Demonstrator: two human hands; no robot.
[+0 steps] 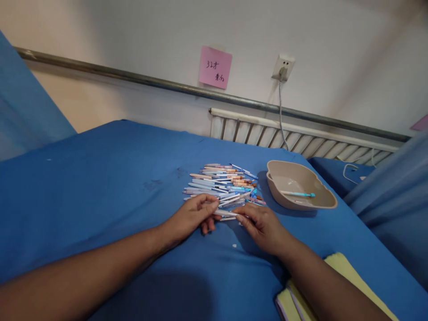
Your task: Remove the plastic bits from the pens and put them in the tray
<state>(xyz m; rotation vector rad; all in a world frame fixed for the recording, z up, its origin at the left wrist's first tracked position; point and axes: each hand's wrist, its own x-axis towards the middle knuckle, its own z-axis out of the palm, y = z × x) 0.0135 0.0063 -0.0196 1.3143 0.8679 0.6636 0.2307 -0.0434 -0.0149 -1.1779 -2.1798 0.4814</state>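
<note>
A heap of several pens (222,185), white, blue and orange, lies on a blue cloth-covered table (100,191). My left hand (192,216) and my right hand (262,227) meet at the near edge of the heap. Together they pinch one white pen (226,214), each hand on one end. To the right stands a beige tray (326,203) with one blue-capped pen (297,194) lying in it.
A yellow notebook (337,263) lies under my right forearm at the near right. Behind the table run a white radiator (301,138), a wall socket with a cable (282,67) and a pink note (215,67). Blue curtains hang at both sides.
</note>
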